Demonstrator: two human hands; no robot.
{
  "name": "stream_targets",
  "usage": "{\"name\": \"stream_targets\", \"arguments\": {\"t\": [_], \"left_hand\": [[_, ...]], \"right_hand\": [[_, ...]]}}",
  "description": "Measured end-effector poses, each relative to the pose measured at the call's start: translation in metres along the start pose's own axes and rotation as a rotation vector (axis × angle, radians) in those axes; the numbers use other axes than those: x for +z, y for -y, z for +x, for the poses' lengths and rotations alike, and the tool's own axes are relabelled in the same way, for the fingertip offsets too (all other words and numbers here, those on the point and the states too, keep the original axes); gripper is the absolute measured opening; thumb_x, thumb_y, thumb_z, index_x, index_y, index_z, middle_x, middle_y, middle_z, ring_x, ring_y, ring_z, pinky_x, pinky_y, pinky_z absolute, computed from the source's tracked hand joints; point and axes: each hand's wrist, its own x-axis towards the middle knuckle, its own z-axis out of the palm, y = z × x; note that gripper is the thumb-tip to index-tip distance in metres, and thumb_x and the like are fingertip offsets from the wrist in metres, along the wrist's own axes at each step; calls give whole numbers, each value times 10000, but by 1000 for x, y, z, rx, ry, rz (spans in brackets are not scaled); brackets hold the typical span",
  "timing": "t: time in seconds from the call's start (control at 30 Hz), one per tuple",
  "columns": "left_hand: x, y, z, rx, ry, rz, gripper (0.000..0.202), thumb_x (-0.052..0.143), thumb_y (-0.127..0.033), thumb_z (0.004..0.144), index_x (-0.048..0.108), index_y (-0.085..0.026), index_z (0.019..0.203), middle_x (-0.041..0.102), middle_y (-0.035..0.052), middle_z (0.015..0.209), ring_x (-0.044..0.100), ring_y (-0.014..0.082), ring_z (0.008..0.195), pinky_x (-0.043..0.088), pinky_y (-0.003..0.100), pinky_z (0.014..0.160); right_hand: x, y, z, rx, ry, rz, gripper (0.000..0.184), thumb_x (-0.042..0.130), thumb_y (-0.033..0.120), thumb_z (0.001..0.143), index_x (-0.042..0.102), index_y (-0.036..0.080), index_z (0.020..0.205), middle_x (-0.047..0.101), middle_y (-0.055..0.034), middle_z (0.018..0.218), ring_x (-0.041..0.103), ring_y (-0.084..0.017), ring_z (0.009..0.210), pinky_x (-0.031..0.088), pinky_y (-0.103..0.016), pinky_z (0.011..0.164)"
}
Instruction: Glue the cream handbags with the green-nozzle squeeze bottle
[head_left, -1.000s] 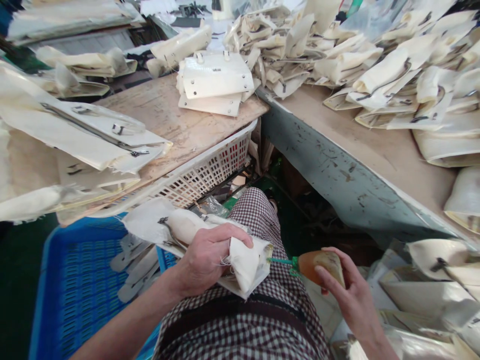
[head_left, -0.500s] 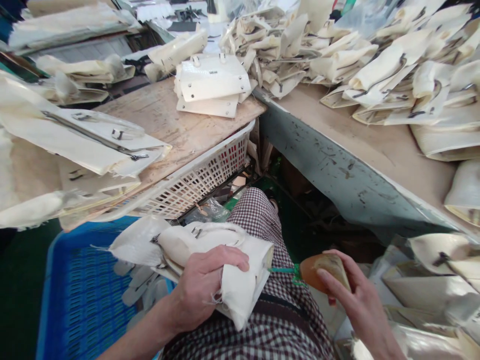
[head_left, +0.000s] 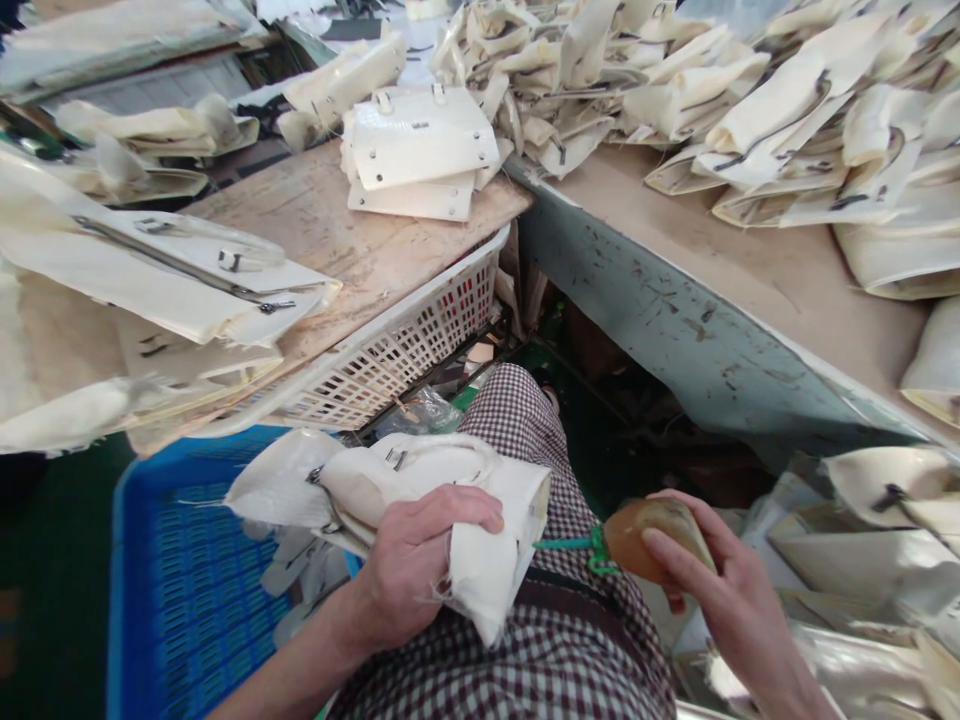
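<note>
My left hand (head_left: 416,565) is closed on a folded cream bag piece (head_left: 420,475) above my lap, thumb and fingers pinching its near end. Frayed threads hang from the piece, and a small metal fitting shows on its upper side. In my right hand (head_left: 739,585) is an amber squeeze bottle (head_left: 646,535), tipped sideways. Its thin green nozzle (head_left: 564,544) points left, the tip at the open right edge of the bag piece; whether it touches I cannot tell.
Below left stands a blue basket (head_left: 187,560) with pale pieces inside. A white basket (head_left: 405,355) sits under the wooden tabletop (head_left: 300,200). Cream bag pieces (head_left: 795,110) are heaped on the right table (head_left: 675,210), and more pieces (head_left: 862,560) lie at lower right.
The view has shifted slightly. Both hands keep almost the same pose, with the nozzle tip still at the bag piece's edge and the bottle turned a little.
</note>
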Motion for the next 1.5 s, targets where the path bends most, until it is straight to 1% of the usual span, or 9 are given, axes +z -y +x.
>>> {"name": "stream_targets", "arguments": {"t": [0.2, 0.3, 0.47, 0.73, 0.9, 1.07, 1.17, 1.3, 1.5], "left_hand": [[1, 2, -3, -31, 5, -35, 165, 550, -180, 971, 704, -141, 1015, 765, 122, 924, 731, 202, 917, 609, 295, 849], [0, 4, -3, -52, -13, -56, 153, 570, -159, 953, 715, -146, 998, 766, 119, 931, 731, 204, 915, 606, 297, 847], [-2, 4, -1, -165, -24, -78, 181, 546, -172, 963, 726, -152, 970, 773, 116, 929, 736, 206, 891, 600, 289, 820], [-4, 6, 1, -113, -38, -70, 149, 576, -147, 947, 721, -157, 981, 761, 106, 948, 729, 199, 903, 600, 288, 832], [-3, 7, 1, -134, -49, -92, 161, 564, -154, 955, 721, -149, 991, 760, 112, 944, 727, 199, 904, 592, 288, 834], [-4, 8, -1, -203, -47, -126, 190, 539, -183, 974, 726, -157, 991, 756, 104, 960, 719, 202, 911, 585, 295, 836], [-5, 9, -2, -204, -65, -122, 170, 559, -188, 967, 726, -173, 993, 754, 88, 956, 715, 200, 907, 586, 299, 832], [-5, 9, -1, -194, -60, -111, 179, 544, -175, 971, 723, -172, 983, 750, 94, 953, 710, 198, 903, 586, 297, 824], [-5, 7, 1, -138, -47, -55, 159, 584, -91, 924, 712, -167, 980, 747, 82, 947, 716, 180, 901, 582, 256, 830]], "right_hand": [[3, -3, -10, 11, 52, 81, 492, 789, 532, 730, 653, 218, 1083, 666, -3, 796, 499, -131, 484, 437, -221, 353], [3, -6, -16, 25, 56, 99, 496, 789, 538, 722, 660, 229, 1087, 679, -16, 818, 541, -159, 528, 433, -220, 350], [6, -2, -25, 38, 62, 79, 488, 787, 549, 704, 670, 252, 1073, 690, -23, 830, 564, -178, 530, 455, -235, 360], [10, -8, -30, 111, 75, 227, 490, 814, 530, 684, 680, 252, 1064, 690, -22, 822, 541, -166, 521, 424, -224, 343], [8, -10, -31, 128, 62, 288, 524, 836, 528, 659, 690, 236, 1069, 709, -46, 831, 597, -213, 667, 461, -223, 420], [-2, -11, -18, 150, -3, 408, 558, 846, 505, 677, 656, 220, 1118, 661, -26, 756, 489, -150, 499, 377, -210, 323], [-5, -16, -11, 95, -10, 337, 551, 861, 494, 653, 664, 216, 1087, 669, -38, 782, 528, -175, 512, 409, -237, 318], [5, -14, -15, 44, 1, 198, 488, 817, 509, 711, 671, 230, 1083, 684, -32, 862, 550, -164, 530, 457, -235, 350], [10, -13, -21, 30, 26, 154, 476, 786, 528, 739, 659, 233, 1090, 675, -17, 845, 561, -168, 552, 470, -223, 361]]}}
